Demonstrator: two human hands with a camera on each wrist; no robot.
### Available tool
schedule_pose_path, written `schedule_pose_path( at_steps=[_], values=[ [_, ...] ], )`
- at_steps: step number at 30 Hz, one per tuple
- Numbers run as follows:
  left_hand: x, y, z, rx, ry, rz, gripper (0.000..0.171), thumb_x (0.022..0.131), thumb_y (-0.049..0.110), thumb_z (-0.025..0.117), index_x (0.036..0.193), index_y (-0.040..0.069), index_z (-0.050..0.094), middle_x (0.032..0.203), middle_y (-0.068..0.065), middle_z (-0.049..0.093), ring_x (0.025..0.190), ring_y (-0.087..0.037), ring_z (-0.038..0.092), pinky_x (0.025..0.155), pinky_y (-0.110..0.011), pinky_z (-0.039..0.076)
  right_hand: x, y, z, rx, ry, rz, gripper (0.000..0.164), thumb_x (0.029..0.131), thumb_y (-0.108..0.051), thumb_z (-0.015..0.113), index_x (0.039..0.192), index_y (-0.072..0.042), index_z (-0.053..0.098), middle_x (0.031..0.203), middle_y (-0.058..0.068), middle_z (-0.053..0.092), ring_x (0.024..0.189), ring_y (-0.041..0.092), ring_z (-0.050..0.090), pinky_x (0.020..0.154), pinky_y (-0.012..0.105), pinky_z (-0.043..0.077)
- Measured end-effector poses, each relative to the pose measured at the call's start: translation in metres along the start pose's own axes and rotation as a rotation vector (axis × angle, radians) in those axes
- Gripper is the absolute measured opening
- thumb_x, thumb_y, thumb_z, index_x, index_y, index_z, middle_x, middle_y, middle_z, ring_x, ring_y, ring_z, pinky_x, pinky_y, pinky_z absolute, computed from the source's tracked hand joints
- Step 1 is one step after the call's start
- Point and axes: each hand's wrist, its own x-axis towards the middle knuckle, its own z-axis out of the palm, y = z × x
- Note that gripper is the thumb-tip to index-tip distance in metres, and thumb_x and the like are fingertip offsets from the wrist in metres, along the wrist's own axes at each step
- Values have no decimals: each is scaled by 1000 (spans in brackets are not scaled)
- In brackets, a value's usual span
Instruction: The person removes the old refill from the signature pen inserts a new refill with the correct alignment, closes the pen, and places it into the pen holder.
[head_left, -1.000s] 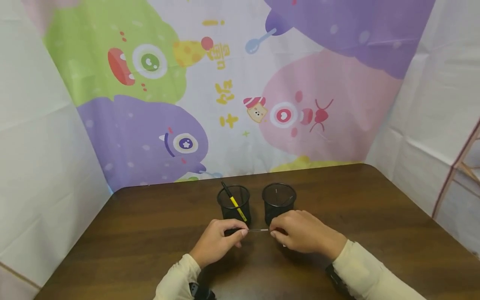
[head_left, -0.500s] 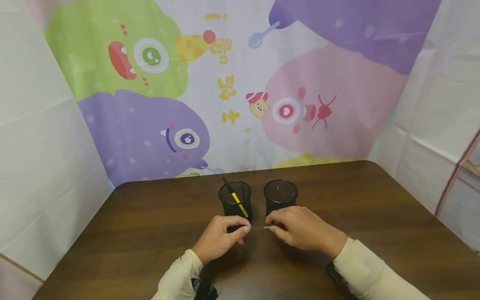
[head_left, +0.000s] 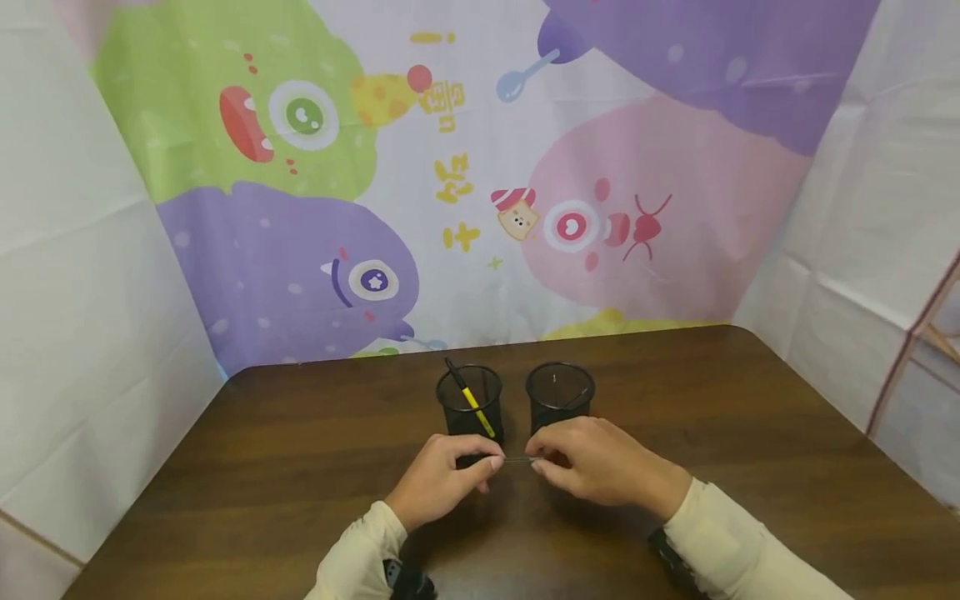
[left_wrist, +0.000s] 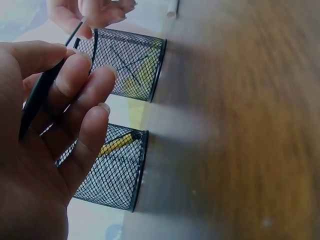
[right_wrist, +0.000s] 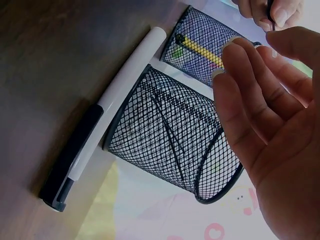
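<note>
My left hand (head_left: 442, 475) pinches a black tapered pen barrel (left_wrist: 37, 97) between thumb and fingers. A thin rod (head_left: 517, 459), like a pen refill, sticks out of it towards my right hand (head_left: 603, 462). The right thumb and a finger pinch the rod's far end; its pale tip (right_wrist: 273, 52) shows in the right wrist view. Behind the left hand stands a black mesh pen cup (head_left: 468, 400) with a yellow and black pen (head_left: 472, 402) leaning in it. Another mesh pen cup (head_left: 560, 400), holding thin dark sticks, stands behind the right hand.
A white pen body (right_wrist: 127, 72) with a black clip end lies on the table beside the right-hand cup, hidden by my hand in the head view. The brown wooden tabletop (head_left: 300, 433) meets a cartoon-printed cloth (head_left: 480, 308) at the back, with white cloth at both sides.
My right hand has shifted slightly left, so the bare length of rod between the hands is shorter. The left hand has barely moved.
</note>
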Motion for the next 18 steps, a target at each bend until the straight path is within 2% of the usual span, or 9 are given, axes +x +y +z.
schedule_pose_path(
  at_steps=[7,14,18],
  values=[
    [0,2,1,-12,-16,34,15,99,19,66,108,10,75,80,-5,70,62,-18,68,68,-31,53,1,0,2,-16,3,-18,10,98,-19,67,102,-14,74,91,-15,67,75,-4,58,65,22,51],
    [-2,34,-4,-15,-5,47,15,97,8,66,109,4,74,82,-13,70,60,-18,67,71,-32,55,2,-1,3,-22,3,-14,11,99,-18,65,103,-14,75,93,-13,69,72,-4,57,64,22,51],
    [-3,40,-5,-36,-12,27,16,96,5,67,111,4,73,83,-14,70,62,-23,68,69,-31,55,1,-1,4,-18,6,-6,12,99,-18,65,103,-13,75,92,-13,69,69,-5,56,62,21,50]
  ],
)
